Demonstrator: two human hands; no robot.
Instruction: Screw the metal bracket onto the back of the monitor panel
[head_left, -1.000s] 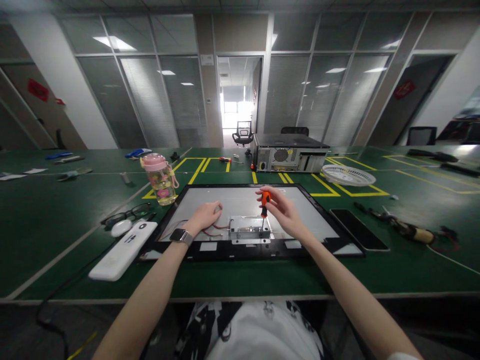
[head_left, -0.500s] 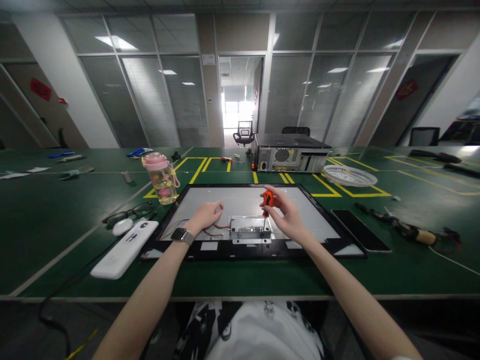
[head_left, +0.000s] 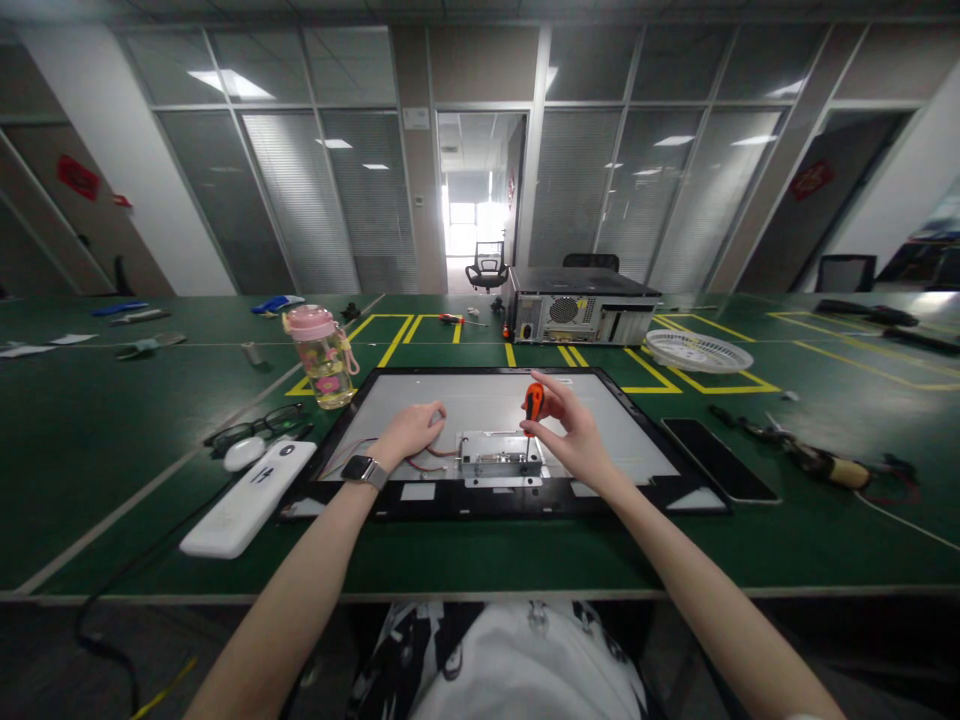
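Observation:
My right hand (head_left: 568, 432) grips the orange-and-black handle of a screwdriver (head_left: 534, 402) between thumb and fingers. The screwdriver stands nearly upright, its shaft reaching down to the right side of a metal bracket (head_left: 487, 468). That bracket sits near the front edge of a flat display panel (head_left: 480, 400) with a grey back and black frame. Left of the bracket, my left hand (head_left: 411, 432) rests on the panel with its fingers curled in; what they hold, if anything, is hidden. Thin red and dark wires (head_left: 427, 462) run beside it to the bracket.
Left of the panel are a pink-lidded bottle (head_left: 321, 360), glasses (head_left: 251, 430) and a white power bank (head_left: 249, 500). A black phone (head_left: 720, 460) and a cable bundle (head_left: 810, 460) lie right. Behind stand a computer case (head_left: 581, 305) and a white basket (head_left: 699, 352).
The screwdriver handle has turned slightly and shifted a touch in my right fingers. My left hand stays in place on the panel.

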